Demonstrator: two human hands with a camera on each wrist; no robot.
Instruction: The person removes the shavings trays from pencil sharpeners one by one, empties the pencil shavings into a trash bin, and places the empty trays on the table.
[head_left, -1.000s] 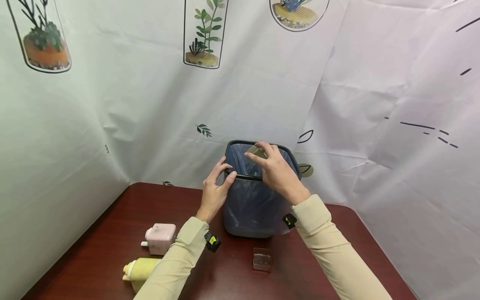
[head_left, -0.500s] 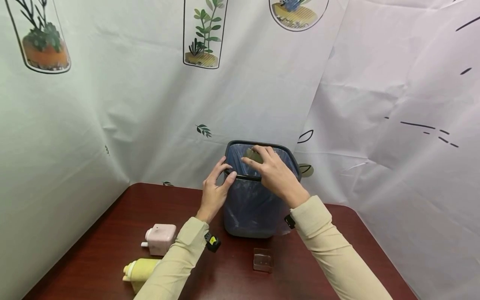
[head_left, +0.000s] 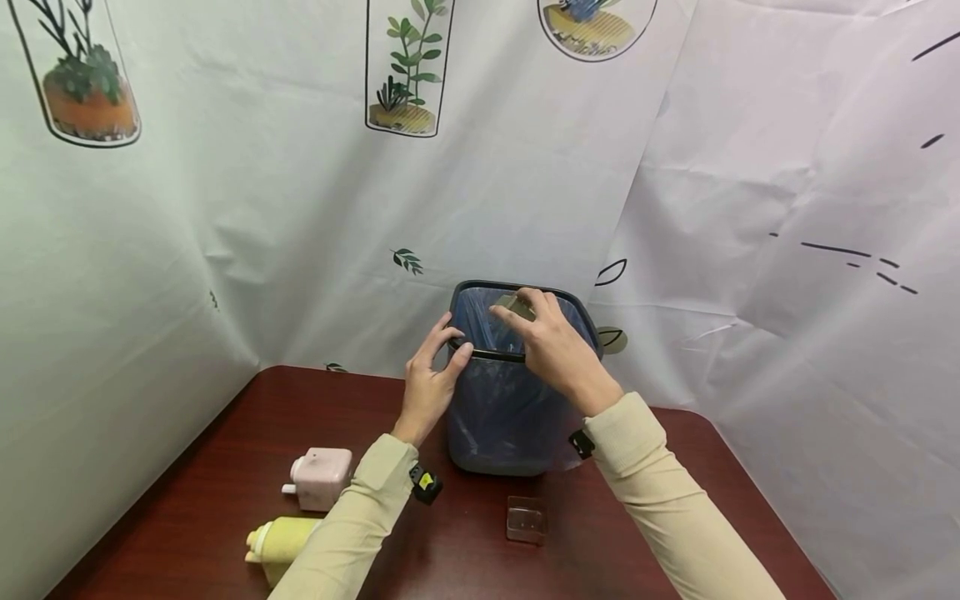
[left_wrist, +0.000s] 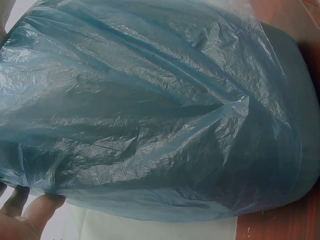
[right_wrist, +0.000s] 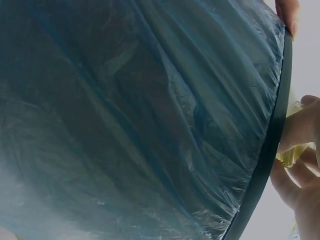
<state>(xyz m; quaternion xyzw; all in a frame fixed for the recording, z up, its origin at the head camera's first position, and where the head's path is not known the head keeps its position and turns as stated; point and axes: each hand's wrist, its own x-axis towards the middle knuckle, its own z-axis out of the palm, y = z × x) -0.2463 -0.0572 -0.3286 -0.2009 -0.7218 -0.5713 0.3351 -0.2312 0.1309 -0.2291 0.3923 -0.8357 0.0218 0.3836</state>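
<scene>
A dark waste bin with a black rim (head_left: pixel 480 284) stands upright at the table's back, lined with a blue plastic bag (head_left: pixel 498 408) that hangs over its outside. With thumb and fingers, my left hand (head_left: pixel 427 379) grips the rim at its front left corner. Over the bin's mouth, my right hand (head_left: pixel 555 342) holds a small see-through, yellowish box (head_left: pixel 512 306), tilted, between thumb and fingers. The right wrist view shows the yellowish box (right_wrist: pixel 287 159) just beyond the rim, partly hidden by the fingers. Bag folds fill most of the left wrist view.
A small clear square tray (head_left: pixel 526 520) lies on the red-brown table (head_left: pixel 450 558) in front of the bin. To the left lie a pink bottle (head_left: pixel 321 478) and a yellow bottle (head_left: pixel 283 543), partly behind the left sleeve. A printed white cloth (head_left: pixel 300 208) hangs behind.
My right hand dips slightly down and left with the yellowish box, then comes back up and right, turning the box. My left hand stays on the rim.
</scene>
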